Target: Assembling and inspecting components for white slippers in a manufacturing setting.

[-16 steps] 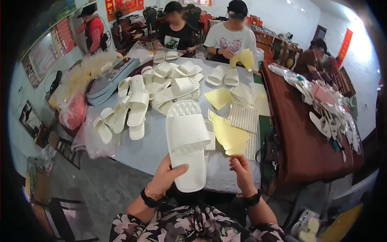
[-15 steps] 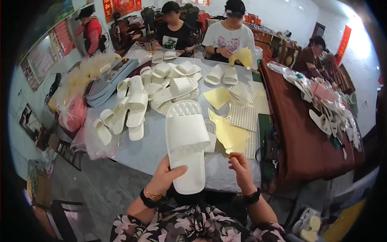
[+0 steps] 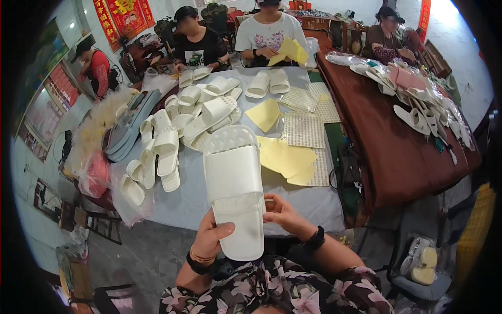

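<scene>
My left hand [image 3: 212, 235] grips a white slipper [image 3: 234, 183], its thumb on the insole near the heel and its fingers underneath. The slipper stands tilted up toward me, with a broad plain strap and a ribbed toe end. At its right edge is my right hand [image 3: 282, 213], fingers curled and partly hidden behind the slipper. Whether anything small is pinched there cannot be made out. Beyond the slipper, yellow backing sheets [image 3: 285, 157] and sheets of small printed stickers [image 3: 305, 131] lie on the table.
White slippers [image 3: 167, 149] pile up on the grey-covered table [image 3: 193, 209], with one pair [image 3: 267, 83] farther back. Two people sit across; one holds a yellow sheet [image 3: 289, 51]. To the right, a brown-covered table [image 3: 387, 172] bears more slippers. A chair [image 3: 423, 285] stands lower right.
My right hand has moved left from beside the yellow sheet to the slipper's edge. The slipper behind the held one no longer shows. The view has shifted, and the yellow sheet lies flatter.
</scene>
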A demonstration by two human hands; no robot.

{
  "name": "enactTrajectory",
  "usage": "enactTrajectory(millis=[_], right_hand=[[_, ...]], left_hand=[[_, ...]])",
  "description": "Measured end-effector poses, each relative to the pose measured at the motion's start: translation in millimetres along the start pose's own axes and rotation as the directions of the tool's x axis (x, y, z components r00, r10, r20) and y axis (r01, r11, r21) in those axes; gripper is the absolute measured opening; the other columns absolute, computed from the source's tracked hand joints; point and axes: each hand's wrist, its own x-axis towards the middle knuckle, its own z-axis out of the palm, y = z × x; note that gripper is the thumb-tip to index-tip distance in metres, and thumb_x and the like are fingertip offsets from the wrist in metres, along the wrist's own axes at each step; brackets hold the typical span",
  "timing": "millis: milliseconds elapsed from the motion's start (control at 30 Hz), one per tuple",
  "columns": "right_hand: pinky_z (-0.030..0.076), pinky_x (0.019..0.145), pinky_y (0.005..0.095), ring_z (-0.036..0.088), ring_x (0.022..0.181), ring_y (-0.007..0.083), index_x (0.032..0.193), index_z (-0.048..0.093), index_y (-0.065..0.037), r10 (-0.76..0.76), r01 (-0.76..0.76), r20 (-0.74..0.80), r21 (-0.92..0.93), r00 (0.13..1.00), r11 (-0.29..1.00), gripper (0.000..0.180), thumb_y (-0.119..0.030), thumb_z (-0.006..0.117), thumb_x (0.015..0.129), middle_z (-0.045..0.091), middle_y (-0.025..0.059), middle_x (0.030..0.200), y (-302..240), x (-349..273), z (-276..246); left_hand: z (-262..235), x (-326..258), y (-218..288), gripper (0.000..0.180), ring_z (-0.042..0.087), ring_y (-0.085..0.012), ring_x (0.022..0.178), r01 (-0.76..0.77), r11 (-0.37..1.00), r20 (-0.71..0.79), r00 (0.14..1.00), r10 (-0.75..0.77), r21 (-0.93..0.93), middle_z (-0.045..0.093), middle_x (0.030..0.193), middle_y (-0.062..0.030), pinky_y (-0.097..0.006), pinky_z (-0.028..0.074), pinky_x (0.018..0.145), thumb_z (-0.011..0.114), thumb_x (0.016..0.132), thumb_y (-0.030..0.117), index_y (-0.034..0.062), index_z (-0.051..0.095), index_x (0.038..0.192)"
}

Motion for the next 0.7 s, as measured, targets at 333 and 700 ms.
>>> enactTrajectory(millis=[333, 700], right_hand=[[0.053, 0.078, 0.0284, 0.064, 0.089, 0.0154, 0.132, 0.048, -0.001, -0.333, 0.224, -0.436, -0.283, 0.836, 0.933, 0.047, -0.003, 0.056, 0.086, 0.066, 0.0107, 0.103, -38.1, -4.8, -44.4], [0.052, 0.076, 0.0268, 0.064, 0.088, 0.0145, 0.135, 0.044, 0.006, -0.522, 0.363, -0.511, -0.382, 0.683, 0.85, 0.048, -0.006, 0.057, 0.09, 0.066, 0.0125, 0.105, -64.4, 9.9, -109.8]], left_hand=[[-16.9, 12.5, -13.7, 0.053, 0.06, -0.0209, 0.111, 0.008, 0.997, -0.18, 0.984, 0.005, 0.073, 0.06, 0.125, -0.012, -0.034, 0.048, 0.094, 0.062, 0.085, 0.004, -0.0028, 0.045, 0.135], [-29.1, 54.3, -64.9, 0.047, 0.06, -0.0141, 0.103, 0.096, 0.986, -0.07, 0.994, -0.087, 0.135, 0.061, 0.12, -0.0078, -0.03, 0.048, 0.09, 0.063, 0.09, 0.008, -0.0029, 0.047, 0.132]])
